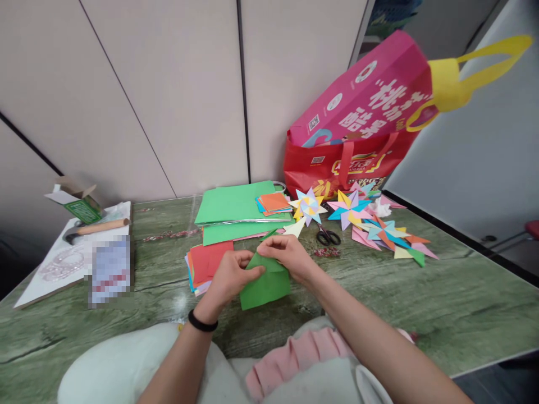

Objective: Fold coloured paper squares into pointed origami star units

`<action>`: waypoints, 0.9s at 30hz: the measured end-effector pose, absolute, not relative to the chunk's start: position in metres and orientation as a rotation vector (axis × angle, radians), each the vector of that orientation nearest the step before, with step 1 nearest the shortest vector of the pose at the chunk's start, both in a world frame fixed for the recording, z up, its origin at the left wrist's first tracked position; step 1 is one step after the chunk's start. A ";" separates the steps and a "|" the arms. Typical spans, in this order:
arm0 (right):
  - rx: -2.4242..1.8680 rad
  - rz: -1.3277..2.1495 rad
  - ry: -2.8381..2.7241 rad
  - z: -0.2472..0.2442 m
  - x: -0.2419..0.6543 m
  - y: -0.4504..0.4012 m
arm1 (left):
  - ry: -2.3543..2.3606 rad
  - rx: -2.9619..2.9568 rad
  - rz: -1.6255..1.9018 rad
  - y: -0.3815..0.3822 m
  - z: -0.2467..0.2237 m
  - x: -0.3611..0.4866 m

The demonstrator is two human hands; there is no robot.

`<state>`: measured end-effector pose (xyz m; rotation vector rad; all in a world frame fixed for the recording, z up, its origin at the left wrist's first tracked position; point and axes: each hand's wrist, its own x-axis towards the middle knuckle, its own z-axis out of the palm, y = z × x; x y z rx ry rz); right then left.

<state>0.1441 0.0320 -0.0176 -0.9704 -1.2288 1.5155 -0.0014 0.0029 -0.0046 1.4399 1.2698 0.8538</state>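
Observation:
A sheet of green paper [266, 292] is held between my two hands over the front of the table, its upper part folded toward a point. My left hand [231, 278] pinches its left edge, thumb lying on the paper. At the top, my right hand [290, 255] grips the folded part between thumb and fingers. Left of the paper lies a pile of coloured squares with red ones [210, 261] on top. Just beyond my right hand are a pale folded paper piece [296, 228] and scissors with dark handles [328, 237].
Folded paper stars [349, 209] lie at the right. Behind are green sheets [233, 203] with small orange squares [274, 202] on them. A red bag [320, 165] holds a pink package [366, 92]. On the left, a white board [37, 280] bears a wooden-handled tool [103, 226] and an opened box [84, 207].

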 end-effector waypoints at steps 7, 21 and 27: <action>-0.966 1.469 -1.246 -0.017 0.142 0.031 | 1.270 1.289 0.859 0.004 -0.003 -0.005; -0.989 1.531 -1.295 -0.022 0.146 0.035 | 1.214 1.120 0.970 0.007 -0.004 -0.011; -1.007 1.470 -1.285 -0.022 0.144 0.035 | 1.199 1.103 0.947 0.006 -0.003 -0.011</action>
